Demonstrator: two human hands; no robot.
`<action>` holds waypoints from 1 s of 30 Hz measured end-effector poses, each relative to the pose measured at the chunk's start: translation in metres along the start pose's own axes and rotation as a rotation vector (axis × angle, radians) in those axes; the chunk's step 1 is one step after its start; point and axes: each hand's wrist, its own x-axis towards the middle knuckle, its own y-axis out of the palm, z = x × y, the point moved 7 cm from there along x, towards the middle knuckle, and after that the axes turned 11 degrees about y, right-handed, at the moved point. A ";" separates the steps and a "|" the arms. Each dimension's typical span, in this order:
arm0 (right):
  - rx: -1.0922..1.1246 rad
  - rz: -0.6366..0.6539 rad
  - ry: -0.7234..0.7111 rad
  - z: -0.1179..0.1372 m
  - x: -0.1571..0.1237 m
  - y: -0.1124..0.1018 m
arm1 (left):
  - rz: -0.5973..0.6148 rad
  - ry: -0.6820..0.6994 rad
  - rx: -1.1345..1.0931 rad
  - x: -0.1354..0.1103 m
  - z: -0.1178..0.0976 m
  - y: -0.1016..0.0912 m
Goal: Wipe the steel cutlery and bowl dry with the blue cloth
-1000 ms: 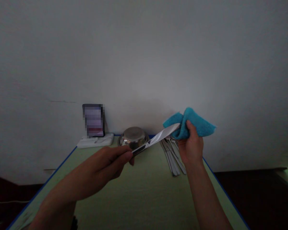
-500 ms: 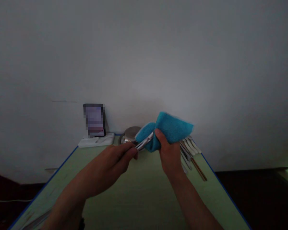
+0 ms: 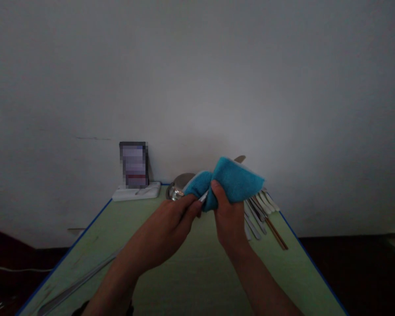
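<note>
My left hand (image 3: 173, 219) is closed on the handle of a table knife (image 3: 239, 159), of which only the blade tip shows above the cloth. My right hand (image 3: 228, 215) grips a blue cloth (image 3: 232, 179) that is wrapped round the knife blade right up against my left fingers. Both hands are held above the far half of a green table (image 3: 191, 272).
A steel bowl (image 3: 177, 186) sits behind the hands at the table's far edge. Several pieces of cutlery (image 3: 261, 210) lie to the right. A white tray (image 3: 136, 192) with an upright card stands at the back left. One long utensil (image 3: 75, 283) lies near left.
The right hand has slid the cloth along the blade from the tip toward the handle, until it meets the left hand. The blade, bare before, is now mostly covered.
</note>
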 end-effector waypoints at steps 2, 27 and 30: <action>-0.016 -0.006 -0.027 0.005 0.000 -0.001 | 0.002 -0.004 -0.027 0.000 0.001 0.001; 0.187 0.103 0.206 -0.016 -0.019 0.017 | -0.086 0.065 0.063 0.003 0.011 -0.010; 0.218 0.128 0.190 -0.018 -0.015 0.018 | -0.105 0.072 0.063 0.004 0.010 -0.010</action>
